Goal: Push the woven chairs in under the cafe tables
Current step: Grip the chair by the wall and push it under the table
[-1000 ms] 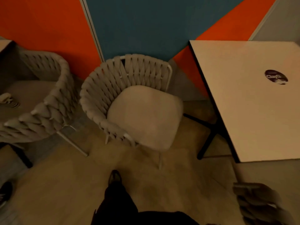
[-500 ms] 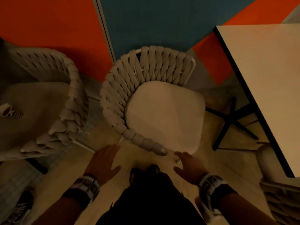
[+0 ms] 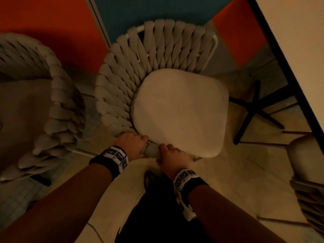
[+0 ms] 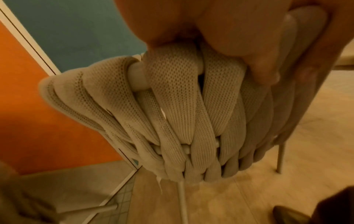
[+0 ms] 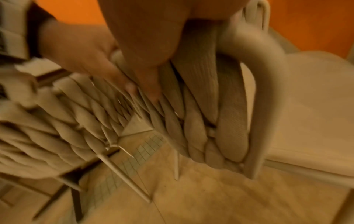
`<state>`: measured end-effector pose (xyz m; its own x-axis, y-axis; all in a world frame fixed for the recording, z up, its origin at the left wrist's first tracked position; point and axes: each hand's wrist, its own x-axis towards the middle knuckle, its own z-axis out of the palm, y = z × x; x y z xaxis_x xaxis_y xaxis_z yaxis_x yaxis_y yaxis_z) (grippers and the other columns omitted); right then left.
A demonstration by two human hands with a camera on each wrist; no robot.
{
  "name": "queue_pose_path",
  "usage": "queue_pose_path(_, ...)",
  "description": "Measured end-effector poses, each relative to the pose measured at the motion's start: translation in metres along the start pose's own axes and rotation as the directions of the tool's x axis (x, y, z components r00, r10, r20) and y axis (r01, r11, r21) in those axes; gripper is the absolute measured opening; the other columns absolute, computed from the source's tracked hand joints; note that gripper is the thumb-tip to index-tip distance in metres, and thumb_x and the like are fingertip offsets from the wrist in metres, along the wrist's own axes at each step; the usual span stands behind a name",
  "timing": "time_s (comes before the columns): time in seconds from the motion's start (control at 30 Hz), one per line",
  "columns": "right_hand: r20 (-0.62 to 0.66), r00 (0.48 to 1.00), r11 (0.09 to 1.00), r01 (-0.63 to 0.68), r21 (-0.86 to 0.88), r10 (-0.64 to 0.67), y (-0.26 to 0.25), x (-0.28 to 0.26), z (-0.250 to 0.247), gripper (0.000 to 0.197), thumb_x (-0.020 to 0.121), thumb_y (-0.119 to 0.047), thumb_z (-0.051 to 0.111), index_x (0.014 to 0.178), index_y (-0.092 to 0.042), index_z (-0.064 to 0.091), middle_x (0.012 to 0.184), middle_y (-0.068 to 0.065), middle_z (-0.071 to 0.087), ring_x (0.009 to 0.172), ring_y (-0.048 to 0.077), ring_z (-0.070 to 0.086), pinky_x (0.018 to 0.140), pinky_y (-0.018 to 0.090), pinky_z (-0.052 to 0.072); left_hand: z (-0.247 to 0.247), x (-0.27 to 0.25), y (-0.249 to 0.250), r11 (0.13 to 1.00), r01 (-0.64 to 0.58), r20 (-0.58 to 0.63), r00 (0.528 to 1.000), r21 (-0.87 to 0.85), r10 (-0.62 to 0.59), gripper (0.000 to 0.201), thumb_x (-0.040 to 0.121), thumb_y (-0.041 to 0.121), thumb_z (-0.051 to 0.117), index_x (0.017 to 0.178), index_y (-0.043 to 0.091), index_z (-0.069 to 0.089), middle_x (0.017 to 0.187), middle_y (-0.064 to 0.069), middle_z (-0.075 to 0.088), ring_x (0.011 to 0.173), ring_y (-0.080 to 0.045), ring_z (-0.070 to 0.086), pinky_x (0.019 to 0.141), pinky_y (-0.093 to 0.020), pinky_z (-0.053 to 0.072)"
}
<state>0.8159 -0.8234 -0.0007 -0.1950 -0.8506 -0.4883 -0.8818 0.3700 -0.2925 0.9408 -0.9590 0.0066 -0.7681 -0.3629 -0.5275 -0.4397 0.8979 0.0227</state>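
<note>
A beige woven chair with a pale seat cushion stands in the middle of the head view, its back toward the wall. The cafe table lies to its right on a black cross foot. My left hand grips the near end of the chair's woven rim. My right hand grips the same rim end just beside it. In the left wrist view my fingers curl over the knitted straps. The right wrist view shows fingers over the straps beside the frame tube.
A second woven chair stands close on the left, almost touching. Another chair is partly tucked at the table's near right. Orange and blue wall panels rise behind. My dark trouser leg and shoe are below the hands.
I have stepped closer to the chair. Both hands, hovering open short of the rim half a second ago, now grip its near end.
</note>
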Motion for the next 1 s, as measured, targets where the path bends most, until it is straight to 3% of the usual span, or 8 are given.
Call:
queue_pose_path(0.23,0.002,0.981,0.981,0.192,-0.028,-0.192,0.02,-0.001,-0.011,0.039,0.085,-0.032,0.058,0.118,-0.01,0.054,0.103,0.017,0.065,0.078,0.04,0.066,0.062,0.043,0.052,-0.006,0.001,0.023,0.993,0.107,-0.017,0.994,0.045,-0.106,0.052,0.084,0.054,0.055,0.115,0.013,0.047,0.117,-0.01,0.064,0.105,-0.027,0.06,0.087,-0.037,0.043)
queue_pose_path(0.43,0.092,0.978,0.961,0.202,-0.187,-0.188,0.091,0.003,-0.051,0.043,0.09,-0.039,0.05,0.128,-0.02,0.047,0.113,0.009,0.062,0.087,0.035,0.065,0.07,0.04,0.052,-0.027,0.038,0.084,0.973,0.182,-0.014,0.983,-0.141,-0.186,0.047,0.083,0.047,0.057,0.111,0.01,0.05,0.112,-0.012,0.067,0.103,-0.03,0.062,0.086,-0.037,0.046)
queue_pose_path(0.63,0.148,0.971,0.929,0.223,-0.296,-0.186,0.158,0.016,-0.094,0.042,0.087,-0.04,0.051,0.126,-0.024,0.048,0.114,0.004,0.062,0.095,0.03,0.063,0.073,0.036,0.05,-0.051,0.089,0.134,0.935,0.244,-0.036,0.965,-0.257,-0.261,0.03,0.086,0.03,0.054,0.106,0.007,0.053,0.105,-0.016,0.069,0.1,-0.033,0.064,0.085,-0.039,0.047)
queue_pose_path(0.8,0.172,0.963,0.944,0.242,-0.225,-0.206,0.202,0.016,-0.11,0.038,0.082,-0.034,0.057,0.118,-0.022,0.057,0.109,0.008,0.066,0.093,0.033,0.064,0.076,0.042,0.054,-0.062,0.113,0.17,0.9,0.258,-0.079,0.95,-0.352,-0.303,0.043,0.082,0.046,0.058,0.105,0.009,0.057,0.1,-0.014,0.071,0.091,-0.032,0.067,0.082,-0.038,0.047)
queue_pose_path(0.9,0.16,0.96,0.95,0.257,-0.176,-0.23,0.211,0.016,-0.11,0.032,0.084,-0.033,0.056,0.114,-0.021,0.058,0.109,0.01,0.065,0.089,0.035,0.066,0.072,0.041,0.052,-0.062,0.117,0.176,0.896,0.285,-0.049,0.946,-0.339,-0.319,0.054,0.083,0.054,0.056,0.116,0.011,0.052,0.111,-0.012,0.068,0.1,-0.031,0.064,0.088,-0.038,0.045)
queue_pose_path(1.0,0.142,0.962,0.953,0.255,-0.164,-0.233,0.212,0.013,-0.11,0.033,0.088,-0.035,0.053,0.118,-0.023,0.054,0.116,0.007,0.062,0.096,0.033,0.064,0.074,0.039,0.051,-0.066,0.117,0.174,0.883,0.31,-0.014,0.942,-0.354,-0.336,0.057,0.081,0.061,0.056,0.114,0.015,0.052,0.115,-0.009,0.066,0.103,-0.027,0.062,0.091,-0.037,0.044)
